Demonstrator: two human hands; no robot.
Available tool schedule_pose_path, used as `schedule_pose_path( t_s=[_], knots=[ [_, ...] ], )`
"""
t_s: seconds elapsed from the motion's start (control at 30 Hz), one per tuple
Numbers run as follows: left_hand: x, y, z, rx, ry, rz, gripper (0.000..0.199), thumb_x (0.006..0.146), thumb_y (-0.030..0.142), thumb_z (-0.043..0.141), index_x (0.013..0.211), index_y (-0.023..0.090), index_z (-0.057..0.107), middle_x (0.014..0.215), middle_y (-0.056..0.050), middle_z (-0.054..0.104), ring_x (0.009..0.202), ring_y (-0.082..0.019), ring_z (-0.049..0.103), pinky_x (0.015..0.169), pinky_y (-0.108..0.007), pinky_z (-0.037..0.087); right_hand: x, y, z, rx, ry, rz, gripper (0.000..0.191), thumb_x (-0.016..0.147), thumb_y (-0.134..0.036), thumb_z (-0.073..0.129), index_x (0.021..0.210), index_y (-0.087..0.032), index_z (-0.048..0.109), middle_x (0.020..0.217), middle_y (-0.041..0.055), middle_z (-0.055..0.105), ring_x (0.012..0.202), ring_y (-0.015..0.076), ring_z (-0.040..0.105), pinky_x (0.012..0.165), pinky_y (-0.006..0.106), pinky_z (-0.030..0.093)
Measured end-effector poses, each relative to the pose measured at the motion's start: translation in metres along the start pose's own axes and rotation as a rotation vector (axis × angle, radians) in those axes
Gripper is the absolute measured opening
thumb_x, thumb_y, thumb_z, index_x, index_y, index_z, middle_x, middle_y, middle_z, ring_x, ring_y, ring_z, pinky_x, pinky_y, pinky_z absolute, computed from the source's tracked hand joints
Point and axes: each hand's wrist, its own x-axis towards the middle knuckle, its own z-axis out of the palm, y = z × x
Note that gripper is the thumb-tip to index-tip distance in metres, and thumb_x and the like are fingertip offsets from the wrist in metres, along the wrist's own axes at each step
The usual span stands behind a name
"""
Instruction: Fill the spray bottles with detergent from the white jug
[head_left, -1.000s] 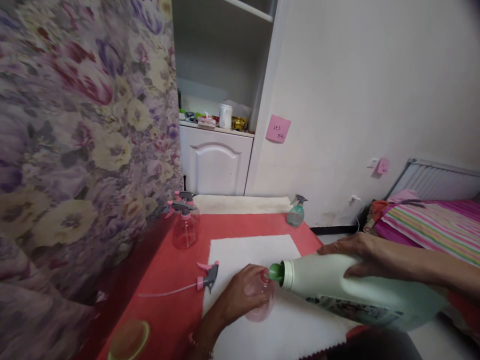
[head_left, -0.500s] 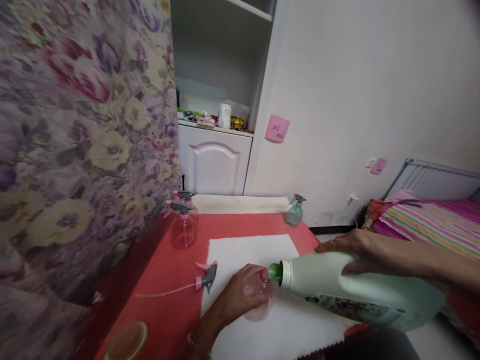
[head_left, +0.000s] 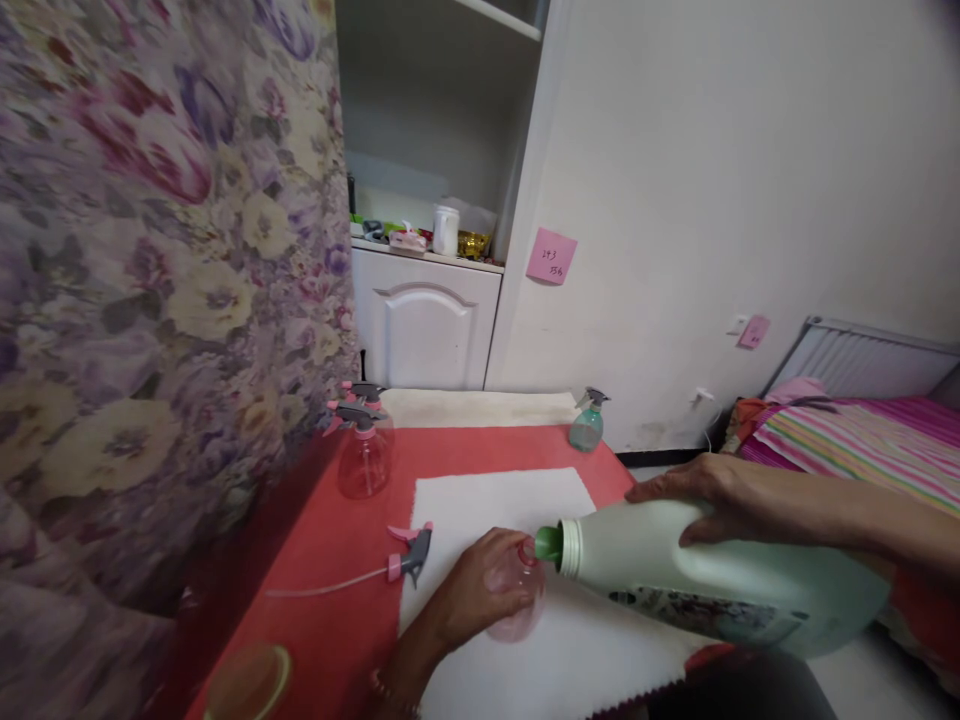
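Spreading beneath your hands, the red tabletop [head_left: 322, 530] runs out around the white sheet [head_left: 577, 650]. Above the sheet's right part, you have the big pale-green jug [head_left: 660, 570] tipped almost onto its side, mouth pointing left. Your right hand [head_left: 712, 505] grips it from above, the fingers partly bent and spread: one reaches along the top toward the neck, another presses down the side facing you. You can't see the rest of that grip.

Over the middle of the sheet, your left hand [head_left: 480, 592] curls around the open pink bottle [head_left: 517, 615], its fingers partly closed to the bottle's width, thumb across the near side and the others up around the shoulder. The jug's green spout [head_left: 549, 543] meets the bottle's mouth by eye, though you can't tell whether they touch.

Left of the sheet's near part sits a round container [head_left: 283, 675] with a pale yellow rim. Beyond the sheet's far left corner, two pink spray bottles [head_left: 364, 470] stand upright, one partly behind the other; beyond its far right corner stands a green spray bottle [head_left: 586, 430]. At the sheet's left edge lies a loose spray head [head_left: 411, 560], its thin tube [head_left: 330, 590] stretching left.
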Motion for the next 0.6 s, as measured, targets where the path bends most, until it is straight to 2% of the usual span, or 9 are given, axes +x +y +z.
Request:
schedule_pose_path(
  t_s=[0.17,0.43,0.6],
  knots=[
    [-0.0002,-0.0011,0.0004,-0.005,0.008,0.006,0.052,0.066,0.011,0.070,0.115,0.025,0.062,0.114,-0.002,0.062,0.107,-0.021,0.057,0.096,-0.029,0.043,-0.0004,-0.0019,-0.0004,0.013,0.003,-0.011,0.052,0.082,-0.020,0.061,0.132,-0.032,0.056,0.110,-0.0003,0.071,0.092,0.0211,0.067,0.077,0.025,0.050],
    [0.0009,-0.0017,0.0001,-0.003,-0.002,-0.001,0.053,0.065,0.010,0.070,0.115,0.025,0.061,0.115,-0.002,0.062,0.108,-0.021,0.057,0.097,-0.029,0.043,0.0007,-0.0017,-0.0010,-0.009,0.010,0.005,0.052,0.081,-0.019,0.061,0.131,-0.032,0.056,0.112,-0.0002,0.071,0.093,0.0216,0.067,0.076,0.025,0.050],
    [0.0006,-0.0002,0.0007,-0.004,0.001,-0.009,0.052,0.066,0.010,0.070,0.115,0.025,0.062,0.114,-0.002,0.062,0.108,-0.021,0.057,0.096,-0.029,0.043,-0.0004,-0.0037,-0.0028,-0.040,0.002,-0.021,0.052,0.082,-0.014,0.059,0.133,-0.027,0.055,0.106,0.0013,0.072,0.086,0.0180,0.067,0.072,0.022,0.047]
  ],
)
